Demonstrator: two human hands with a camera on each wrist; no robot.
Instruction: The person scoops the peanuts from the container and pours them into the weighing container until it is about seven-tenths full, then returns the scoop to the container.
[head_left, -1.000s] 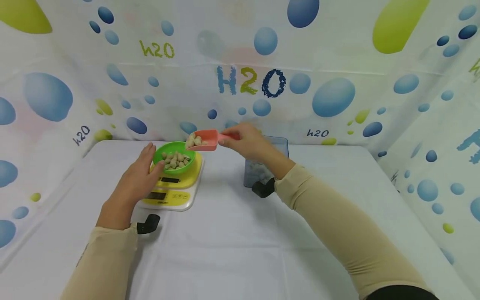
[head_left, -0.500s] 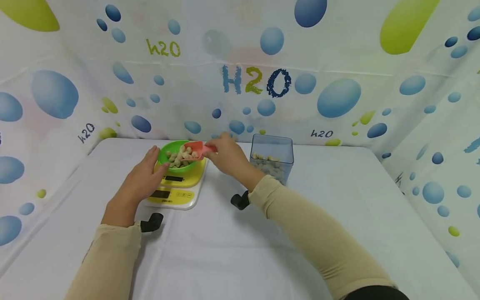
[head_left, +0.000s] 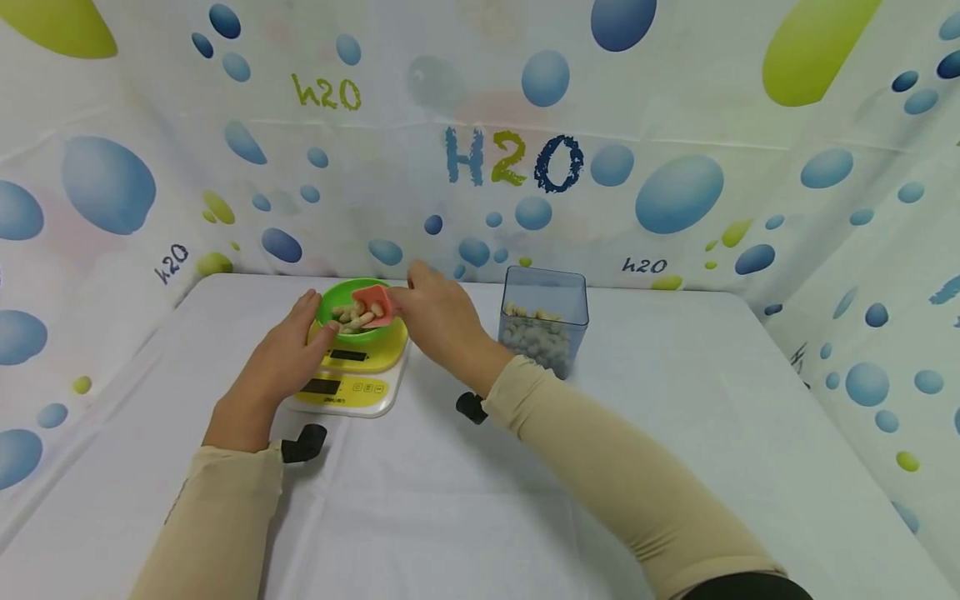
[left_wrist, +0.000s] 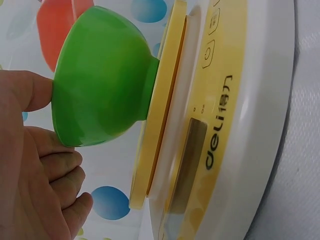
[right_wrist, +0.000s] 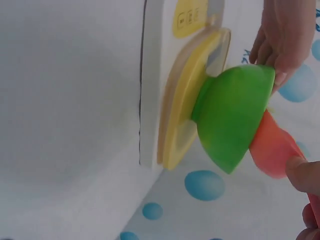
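My right hand (head_left: 442, 321) grips the handle of a coral-pink scoop (head_left: 378, 305), tilted over the rim of a green bowl (left_wrist: 102, 75). Pale, oblong pieces that look like unshelled peanuts (head_left: 351, 317) lie in the bowl and at the scoop's mouth. The bowl stands on the yellow platform of a white-and-yellow kitchen scale (head_left: 352, 392). Beside the bowl, my left hand (head_left: 281, 354) has its fingers extended, with thumb and fingertips at the rim. In the right wrist view the scoop (right_wrist: 274, 147) leans against the bowl's edge, and its contents are hidden.
A bluish see-through square container (head_left: 543, 321), partly filled with the same pale pieces, stands right of the scale. The white-covered table (head_left: 465, 517) backs onto a patterned white curtain (head_left: 405, 192). Each wrist carries a small black camera mount (head_left: 303, 444).
My right hand has moved left from near the container to the bowl and tipped the loaded scoop into it. The left hand has stayed at the bowl. The head view has shifted slightly.
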